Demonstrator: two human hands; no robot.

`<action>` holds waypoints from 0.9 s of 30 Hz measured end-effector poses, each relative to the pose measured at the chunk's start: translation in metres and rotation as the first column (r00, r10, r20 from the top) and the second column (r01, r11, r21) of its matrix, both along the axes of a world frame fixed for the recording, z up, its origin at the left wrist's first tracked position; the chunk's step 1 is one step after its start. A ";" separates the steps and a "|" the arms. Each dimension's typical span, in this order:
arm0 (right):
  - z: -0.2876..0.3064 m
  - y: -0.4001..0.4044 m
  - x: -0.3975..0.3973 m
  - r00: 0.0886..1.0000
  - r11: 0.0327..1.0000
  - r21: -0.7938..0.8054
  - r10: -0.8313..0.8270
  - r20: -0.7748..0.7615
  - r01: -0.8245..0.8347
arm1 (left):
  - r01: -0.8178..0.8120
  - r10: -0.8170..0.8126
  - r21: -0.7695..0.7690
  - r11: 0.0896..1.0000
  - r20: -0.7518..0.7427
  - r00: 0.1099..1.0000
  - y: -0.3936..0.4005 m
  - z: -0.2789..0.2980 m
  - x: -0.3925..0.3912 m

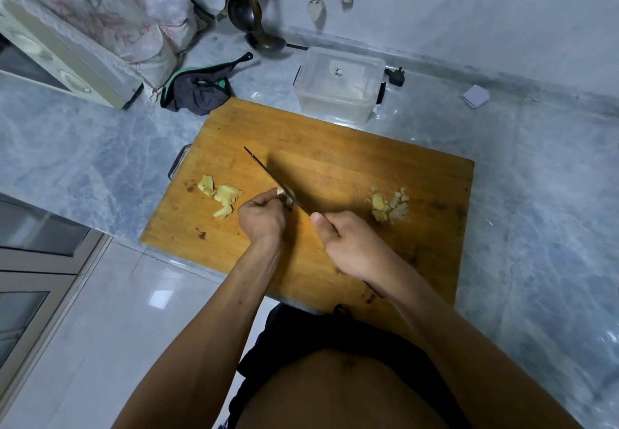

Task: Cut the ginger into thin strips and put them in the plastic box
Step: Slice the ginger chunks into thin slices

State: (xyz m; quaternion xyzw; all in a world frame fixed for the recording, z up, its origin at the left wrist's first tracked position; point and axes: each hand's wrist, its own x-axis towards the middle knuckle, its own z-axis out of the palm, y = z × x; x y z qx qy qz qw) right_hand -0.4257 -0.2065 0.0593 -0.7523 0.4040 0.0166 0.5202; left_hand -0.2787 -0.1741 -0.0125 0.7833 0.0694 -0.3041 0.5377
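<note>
Two bare forearms reach forward from the bottom of the view over the near edge of a rectangular, honey-coloured wooden cutting board that lies skewed on a grey-blue marbled stone counter. The right hand is wrapped around the handle of a dark, narrow-bladed kitchen knife, thumb laid along the top toward the blade. The knife's long axis runs diagonally, its tip pointing away and to the left. The left hand is bent at the wrist, its fingers curled down on a small pale-yellow piece of ginger, pinning it to the board right against the blade near the handle end.

Left of that hand lie a few flat, fibrous yellow ginger slices, close together. On the right side of the board sits a small loose heap of paler, knobbly ginger trimmings, well apart from the knife.

Just past the board's far edge stands a clear, rectangular plastic box with black side clips; a tiny scrap shows on its top or inside, I cannot tell which. To its left lies a crumpled dark grey cloth with green trim. A dark metal ladle leans against the pale wall behind.
</note>
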 end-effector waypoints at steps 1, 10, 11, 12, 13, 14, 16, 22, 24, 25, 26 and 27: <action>-0.003 -0.001 0.004 1.000 1.000 -0.020 0.003 0.006 -0.003 | -0.004 0.004 0.001 1.000 0.003 1.000 -0.001 0.002 0.000; -0.026 0.007 0.018 1.000 0.994 -0.105 0.008 -0.004 -0.009 | 0.012 -0.013 0.013 1.000 0.041 0.999 0.004 0.010 -0.004; -0.024 0.005 0.018 1.000 0.995 -0.100 0.008 0.000 -0.008 | 0.011 -0.011 0.010 1.000 0.027 1.000 0.004 0.009 -0.004; -0.022 0.004 0.017 1.000 0.996 -0.091 0.004 0.008 -0.004 | 0.010 -0.010 0.004 1.000 0.004 1.000 0.003 0.008 -0.003; -0.020 0.002 0.015 1.000 0.997 -0.075 -0.009 0.014 0.010 | 0.000 0.000 -0.014 1.000 -0.024 1.000 0.003 0.007 -0.001; -0.017 0.000 0.012 0.999 0.998 -0.051 -0.033 0.019 0.034 | -0.017 0.015 -0.032 0.999 -0.054 0.998 0.003 0.006 0.000; -0.010 -0.003 0.006 0.997 0.997 0.009 -0.081 0.014 0.081 | -0.044 0.039 -0.060 0.997 -0.096 0.995 0.002 0.010 0.000; 0.009 0.000 -0.011 0.997 0.994 0.077 -0.077 0.027 0.075 | -0.075 0.057 -0.113 0.991 -0.154 0.986 0.005 0.016 -0.001; 0.010 0.002 -0.013 0.997 0.997 0.049 -0.065 0.029 0.064 | -0.080 0.063 -0.108 0.991 -0.153 0.986 0.005 0.014 0.000; 0.010 0.003 -0.013 0.998 0.998 0.038 -0.059 0.028 0.058 | -0.079 0.062 -0.105 0.991 -0.150 0.987 0.005 0.013 0.000; 0.010 0.003 -0.013 0.998 0.998 0.027 -0.053 0.026 0.052 | -0.078 0.062 -0.103 0.992 -0.148 0.987 0.006 0.013 0.000; 0.010 0.004 -0.013 0.999 0.999 0.019 -0.046 0.024 0.046 | -0.080 0.064 -0.104 0.991 -0.148 0.987 0.006 0.012 -0.001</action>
